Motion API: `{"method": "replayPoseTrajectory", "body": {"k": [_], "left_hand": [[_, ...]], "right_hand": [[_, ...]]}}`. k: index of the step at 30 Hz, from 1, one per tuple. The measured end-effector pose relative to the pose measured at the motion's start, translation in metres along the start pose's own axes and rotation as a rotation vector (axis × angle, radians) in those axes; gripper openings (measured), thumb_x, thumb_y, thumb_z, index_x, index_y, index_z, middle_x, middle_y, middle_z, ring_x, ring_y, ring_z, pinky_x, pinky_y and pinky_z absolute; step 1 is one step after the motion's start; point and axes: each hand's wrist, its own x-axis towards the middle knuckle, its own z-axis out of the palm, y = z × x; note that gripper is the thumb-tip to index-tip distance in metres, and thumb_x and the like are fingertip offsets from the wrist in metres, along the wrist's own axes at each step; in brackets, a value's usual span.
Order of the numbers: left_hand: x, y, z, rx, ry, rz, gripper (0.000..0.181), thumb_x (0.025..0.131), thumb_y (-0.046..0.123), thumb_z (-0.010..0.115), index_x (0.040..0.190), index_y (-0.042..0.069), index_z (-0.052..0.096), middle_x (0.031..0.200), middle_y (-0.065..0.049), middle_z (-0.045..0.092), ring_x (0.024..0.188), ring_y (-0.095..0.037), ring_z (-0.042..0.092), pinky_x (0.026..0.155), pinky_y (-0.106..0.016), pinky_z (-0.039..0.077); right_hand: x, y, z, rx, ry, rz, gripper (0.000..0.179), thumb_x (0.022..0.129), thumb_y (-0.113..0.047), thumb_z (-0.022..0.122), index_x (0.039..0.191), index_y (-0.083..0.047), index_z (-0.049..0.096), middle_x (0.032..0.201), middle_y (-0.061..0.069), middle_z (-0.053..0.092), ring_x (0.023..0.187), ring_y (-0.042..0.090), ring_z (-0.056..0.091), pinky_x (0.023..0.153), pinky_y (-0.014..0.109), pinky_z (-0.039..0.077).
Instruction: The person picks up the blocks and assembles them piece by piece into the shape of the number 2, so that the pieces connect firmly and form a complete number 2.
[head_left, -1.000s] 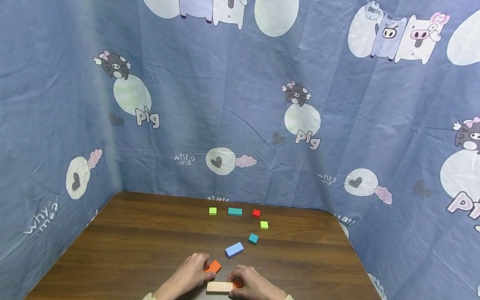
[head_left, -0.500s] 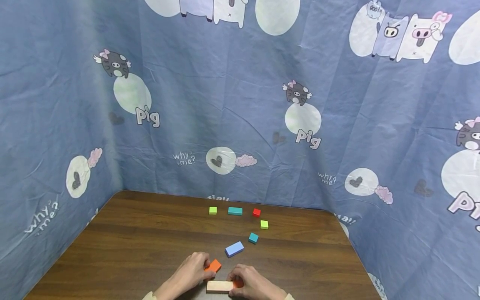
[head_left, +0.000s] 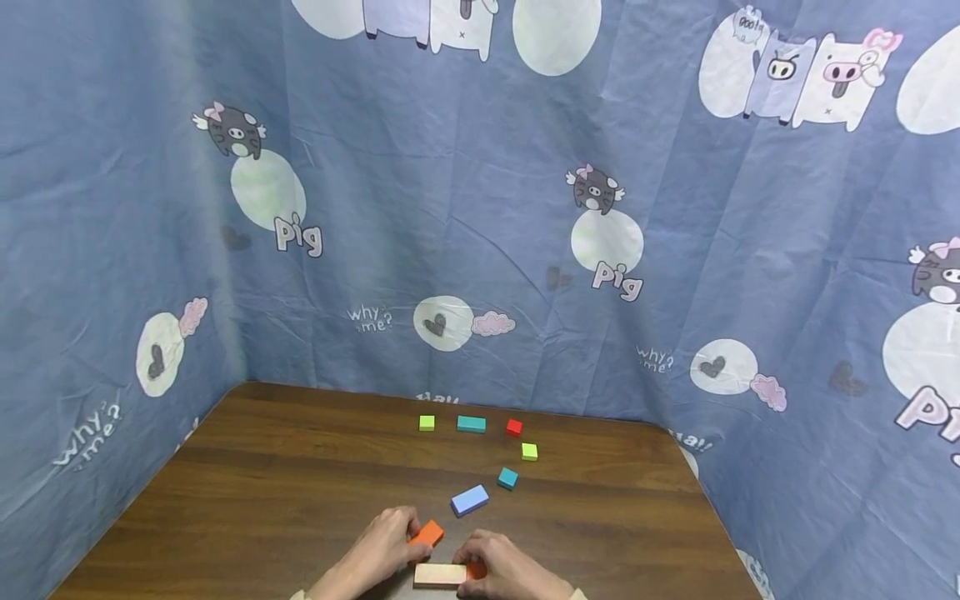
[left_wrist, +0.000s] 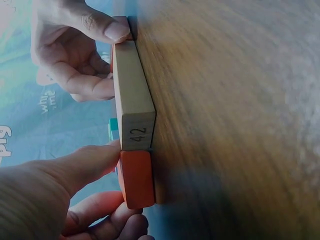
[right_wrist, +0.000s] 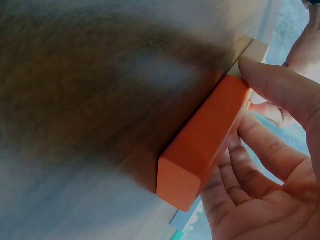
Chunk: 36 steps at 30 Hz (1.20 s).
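Note:
In the head view a pale wooden block (head_left: pixel 440 575) lies flat at the table's near edge; the left wrist view shows "42" on its end. My left hand (head_left: pixel 386 542) holds an orange block (head_left: pixel 429 534) between thumb and fingers, slanting away from the wooden block's left end. My right hand (head_left: pixel 502 564) pinches a second orange block (right_wrist: pixel 205 130), lined up end to end with the wooden one. Its thumb (right_wrist: pixel 265 80) lies at the seam between the two, while its fingers are on the far side. The right hand mostly hides this orange block in the head view.
Farther back, a curved row of blocks stands on the brown table (head_left: pixel 300 467): a blue block (head_left: pixel 469 500), a teal cube (head_left: pixel 507 478), a green cube (head_left: pixel 529 452), a red cube (head_left: pixel 513 427), a long teal block (head_left: pixel 471 424) and another green cube (head_left: pixel 427 423). Blue cloth (head_left: pixel 480 208) hangs behind.

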Motion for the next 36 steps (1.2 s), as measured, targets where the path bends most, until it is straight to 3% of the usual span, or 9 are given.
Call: {"method": "replayPoseTrajectory", "body": {"k": [8,14,21,29,36], "left_hand": [[-0.002,-0.004,0.002,-0.022,0.008,0.033,0.026,0.072,0.021,0.082,0.075,0.010,0.058,0.073,0.002,0.053,0.059,-0.007,0.042,0.050,-0.021,0.031],[-0.001,-0.004,0.004,-0.028,0.031,0.050,0.027,0.070,0.020,0.082,0.073,0.010,0.058,0.072,0.002,0.054,0.059,-0.007,0.042,0.050,-0.021,0.033],[-0.001,-0.004,0.002,-0.039,0.011,0.021,0.026,0.071,0.020,0.082,0.073,0.009,0.059,0.072,0.002,0.053,0.060,-0.008,0.043,0.051,-0.021,0.033],[-0.003,-0.004,0.002,-0.051,0.031,0.014,0.028,0.070,0.020,0.083,0.072,0.009,0.057,0.072,0.002,0.053,0.060,-0.007,0.042,0.050,-0.021,0.032],[-0.005,-0.007,0.004,-0.092,0.061,0.022,0.028,0.069,0.020,0.084,0.074,0.009,0.058,0.074,0.001,0.058,0.061,-0.006,0.045,0.051,-0.020,0.037]], "right_hand": [[0.000,0.000,-0.002,-0.020,-0.013,-0.034,0.028,0.085,-0.032,0.073,0.108,-0.016,0.069,0.097,-0.015,0.059,0.082,-0.006,0.051,0.069,0.016,0.046],[0.002,0.002,-0.013,-0.027,0.037,-0.094,0.033,0.086,-0.031,0.072,0.109,-0.009,0.067,0.098,-0.005,0.067,0.084,-0.002,0.060,0.070,0.017,0.050],[0.006,0.011,-0.031,0.019,0.125,-0.003,0.032,0.083,-0.023,0.076,0.110,-0.008,0.067,0.103,0.001,0.070,0.089,0.006,0.065,0.075,0.024,0.052],[0.014,0.029,-0.049,0.058,0.197,-0.010,0.034,0.085,-0.019,0.073,0.115,-0.004,0.064,0.112,0.010,0.069,0.098,0.021,0.066,0.081,0.031,0.053],[0.021,0.040,-0.058,0.034,0.259,-0.021,0.035,0.084,-0.020,0.074,0.114,-0.005,0.064,0.112,0.008,0.068,0.099,0.021,0.064,0.078,0.029,0.052]]}}
